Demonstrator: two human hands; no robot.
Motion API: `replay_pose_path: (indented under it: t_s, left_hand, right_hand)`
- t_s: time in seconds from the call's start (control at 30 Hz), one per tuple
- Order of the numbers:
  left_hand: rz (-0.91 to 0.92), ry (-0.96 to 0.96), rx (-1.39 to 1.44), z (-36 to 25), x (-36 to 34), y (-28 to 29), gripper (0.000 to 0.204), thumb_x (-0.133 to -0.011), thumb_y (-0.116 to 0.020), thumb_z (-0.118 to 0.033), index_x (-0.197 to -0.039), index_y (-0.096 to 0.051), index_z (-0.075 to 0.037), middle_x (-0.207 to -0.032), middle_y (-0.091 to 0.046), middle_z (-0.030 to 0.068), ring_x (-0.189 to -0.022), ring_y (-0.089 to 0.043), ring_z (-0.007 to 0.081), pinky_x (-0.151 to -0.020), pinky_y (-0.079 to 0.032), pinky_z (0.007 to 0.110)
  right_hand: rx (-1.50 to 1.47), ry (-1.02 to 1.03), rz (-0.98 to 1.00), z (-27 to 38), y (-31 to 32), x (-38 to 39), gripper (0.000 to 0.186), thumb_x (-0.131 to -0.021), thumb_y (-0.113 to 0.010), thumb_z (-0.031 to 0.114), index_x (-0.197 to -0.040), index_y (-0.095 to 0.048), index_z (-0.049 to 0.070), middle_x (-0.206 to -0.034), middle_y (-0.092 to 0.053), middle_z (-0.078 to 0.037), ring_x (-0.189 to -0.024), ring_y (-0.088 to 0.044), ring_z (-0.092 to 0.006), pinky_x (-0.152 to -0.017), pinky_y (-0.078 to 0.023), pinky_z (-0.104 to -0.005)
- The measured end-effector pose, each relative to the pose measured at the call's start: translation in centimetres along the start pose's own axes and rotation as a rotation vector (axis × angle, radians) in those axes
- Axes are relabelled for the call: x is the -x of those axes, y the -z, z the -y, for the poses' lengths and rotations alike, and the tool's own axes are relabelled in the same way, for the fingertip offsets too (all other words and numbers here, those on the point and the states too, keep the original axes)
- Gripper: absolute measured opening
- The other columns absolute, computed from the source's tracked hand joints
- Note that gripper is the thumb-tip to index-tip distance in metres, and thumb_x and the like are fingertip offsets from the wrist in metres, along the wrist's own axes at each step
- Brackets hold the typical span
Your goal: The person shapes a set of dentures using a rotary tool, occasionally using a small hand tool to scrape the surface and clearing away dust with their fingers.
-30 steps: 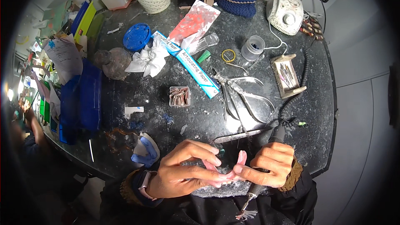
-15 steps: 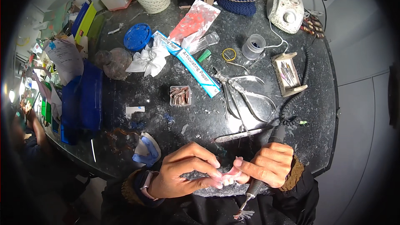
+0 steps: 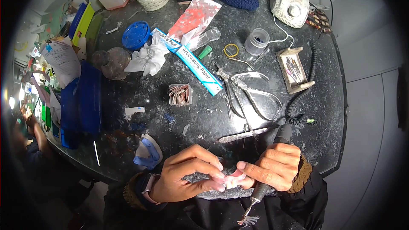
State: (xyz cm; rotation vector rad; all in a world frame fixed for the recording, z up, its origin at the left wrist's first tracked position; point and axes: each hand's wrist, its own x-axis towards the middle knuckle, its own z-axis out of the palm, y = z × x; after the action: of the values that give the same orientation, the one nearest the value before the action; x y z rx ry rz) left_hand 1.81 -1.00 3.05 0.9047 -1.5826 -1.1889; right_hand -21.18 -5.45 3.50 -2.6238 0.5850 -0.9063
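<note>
pink denture (image 3: 232,181) in left fingers (image 3: 203,167); right fingers (image 3: 275,168) hold it plus handpiece (image 3: 260,193).

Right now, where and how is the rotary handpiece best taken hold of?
Probably by the handpiece, on its thick dark barrel, from the right, as the right hand does: its slim metal shank points lower left, ending in a frayed whitish tip.

The person's left grip (image 3: 183,172) pinches one end of a pink dental plate (image 3: 231,182) with white teeth; the right grip (image 3: 275,168) holds the other end and wraps a dark handpiece (image 3: 260,192). Beyond, silver pliers (image 3: 240,84) lie on the speckled table (image 3: 213,117), near a blue-and-white carton (image 3: 198,70).
</note>
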Motion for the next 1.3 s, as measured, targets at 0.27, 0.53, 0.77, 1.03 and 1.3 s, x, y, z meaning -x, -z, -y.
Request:
replay_pose_path:
  t_s: [0.27,0.53,0.77,1.03,1.3]
  left_hand:
    - [0.021,-0.002,-0.026,0.3,0.1,0.0,0.025,-0.072,-0.078,-0.015,-0.088,-0.064,-0.002,-0.094,-0.062,0.0111,-0.084,-0.063,0.0200,-0.070,-0.051,0.028]
    - [-0.159,-0.052,-0.048,0.9,1.3,-1.4,0.037,-0.063,-0.085,-0.020,-0.085,-0.061,-0.002,-0.092,-0.060,0.0131,-0.088,-0.063,0.0255,-0.077,-0.052,0.033]
    - [-0.133,0.124,0.011,0.2,0.7,-2.5,0.029,-0.071,-0.078,-0.009,-0.091,-0.062,0.004,-0.099,-0.065,0.0184,-0.098,-0.064,0.0272,-0.084,-0.051,0.035]
    - [-0.285,0.050,0.250,-0.1,1.6,-0.8,0.018,-0.086,-0.058,-0.001,-0.100,-0.054,0.010,-0.096,-0.062,0.0169,-0.091,-0.066,0.0251,-0.078,-0.054,0.031]
    - [-0.233,0.027,0.091,-0.6,1.1,0.2,0.016,-0.087,-0.058,-0.010,-0.092,-0.056,0.005,-0.088,-0.061,0.0117,-0.076,-0.061,0.0175,-0.064,-0.049,0.028]
  right_hand:
    - [0.007,-0.007,0.021,0.3,0.5,0.0,0.028,-0.070,-0.072,0.021,-0.095,-0.067,0.007,-0.055,-0.040,0.008,-0.047,-0.040,-0.0054,-0.045,-0.029,-0.0203]
    - [-0.019,-0.012,-0.033,0.1,0.3,0.5,0.021,-0.066,-0.070,0.012,-0.085,-0.065,0.004,-0.060,-0.051,0.004,-0.051,-0.047,-0.0081,-0.047,-0.035,-0.0210]
    - [0.019,0.064,-0.045,0.7,-1.0,0.0,0.022,-0.068,-0.068,0.014,-0.087,-0.066,0.004,-0.055,-0.043,0.006,-0.049,-0.042,-0.0077,-0.044,-0.030,-0.0223]
    - [0.009,-0.223,-0.452,-1.8,-0.4,0.8,0.066,-0.076,-0.075,0.030,-0.124,-0.041,0.001,-0.082,-0.055,-0.006,-0.056,-0.052,-0.0108,-0.055,-0.044,-0.0229]
    - [0.508,-0.973,-0.244,-13.0,3.6,-1.9,0.036,-0.093,-0.049,0.011,-0.123,-0.033,-0.001,-0.110,-0.055,-0.026,-0.104,-0.057,-0.0391,-0.080,-0.048,-0.0386]
